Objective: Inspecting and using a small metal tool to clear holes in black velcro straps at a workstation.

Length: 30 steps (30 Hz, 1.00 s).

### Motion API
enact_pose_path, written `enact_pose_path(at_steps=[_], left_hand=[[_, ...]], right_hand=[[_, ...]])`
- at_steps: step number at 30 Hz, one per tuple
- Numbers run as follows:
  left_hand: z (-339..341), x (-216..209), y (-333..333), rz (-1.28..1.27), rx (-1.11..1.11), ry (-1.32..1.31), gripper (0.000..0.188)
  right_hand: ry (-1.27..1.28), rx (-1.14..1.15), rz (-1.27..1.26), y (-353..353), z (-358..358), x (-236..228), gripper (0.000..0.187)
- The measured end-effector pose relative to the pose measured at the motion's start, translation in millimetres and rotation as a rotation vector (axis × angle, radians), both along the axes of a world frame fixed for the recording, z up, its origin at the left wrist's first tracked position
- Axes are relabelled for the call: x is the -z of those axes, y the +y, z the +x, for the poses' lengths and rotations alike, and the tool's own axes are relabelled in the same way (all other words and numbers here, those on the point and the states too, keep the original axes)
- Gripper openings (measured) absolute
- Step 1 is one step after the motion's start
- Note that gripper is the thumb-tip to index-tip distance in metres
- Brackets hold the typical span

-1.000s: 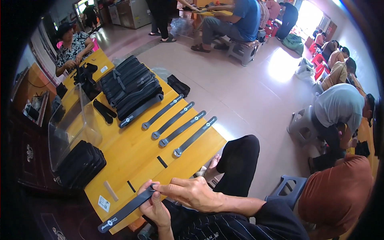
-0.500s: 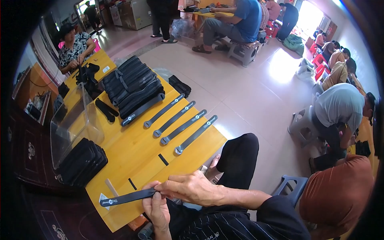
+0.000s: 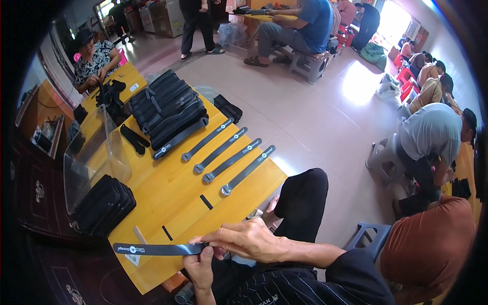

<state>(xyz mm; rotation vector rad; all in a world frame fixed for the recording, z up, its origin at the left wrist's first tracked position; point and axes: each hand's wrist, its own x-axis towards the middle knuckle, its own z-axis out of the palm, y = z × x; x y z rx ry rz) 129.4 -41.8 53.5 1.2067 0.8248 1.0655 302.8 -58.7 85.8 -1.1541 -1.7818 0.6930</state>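
Note:
A black strap (image 3: 160, 249) with a white printed mark stretches left from my hands over the near corner of the table. My left hand (image 3: 199, 269) pinches its right end from below, thumb up. From the right, my right hand (image 3: 249, 241) closes over that same end, its fingertips hiding what lies between them. Beyond my hands, several like straps (image 3: 247, 170) lie side by side in a slanting row, each with an eyelet at its near end. Two short black strips, a nearer one (image 3: 167, 233) and a farther one (image 3: 206, 202), rest on the wood.
On the yellow table (image 3: 173, 203) stand a large bundled stack of black straps (image 3: 170, 112), a clear plastic bin (image 3: 94, 168) and a black pile (image 3: 107, 206). A co-worker (image 3: 94, 63) sits at the far end. Others sit on stools at right, one close by in a rust-coloured top (image 3: 429, 249).
The strap in my hands has shifted left and swung nearly level. My hands have turned slightly on its end. In the background, a standing person's legs have moved apart in a step.

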Motion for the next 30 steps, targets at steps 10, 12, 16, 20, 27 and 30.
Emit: enact_pose_path(at_steps=[10, 12, 16, 20, 27, 30], left_hand=[[0, -3, 3, 0.019, -0.021, 0.078, 0.024], [-3, -6, 5, 0.114, 0.032, 0.165, 0.023], [-6, -6, 0, 0.032, 0.136, 0.128, 0.024], [-3, -4, -16, -0.048, 0.054, 0.125, 0.025], [-8, 5, -56, -0.286, 0.259, -0.037, 0.029], [-4, -2, -44, -0.302, 0.053, -0.089, 0.030]], right_hand=[[-0.005, -0.058, 0.044, 7, 7, -2, 0.022], [-0.058, -0.058, 0.085, 6, 6, -1, 0.026], [-0.102, 0.018, 0.121, 2, 1, 0, 0.029], [-0.139, 0.055, 0.173, -3, -3, 9, 0.029], [-0.091, 0.034, -0.024, 10, 14, -5, 0.019], [-0.110, -0.040, 0.013, 12, 17, -23, 0.020]])
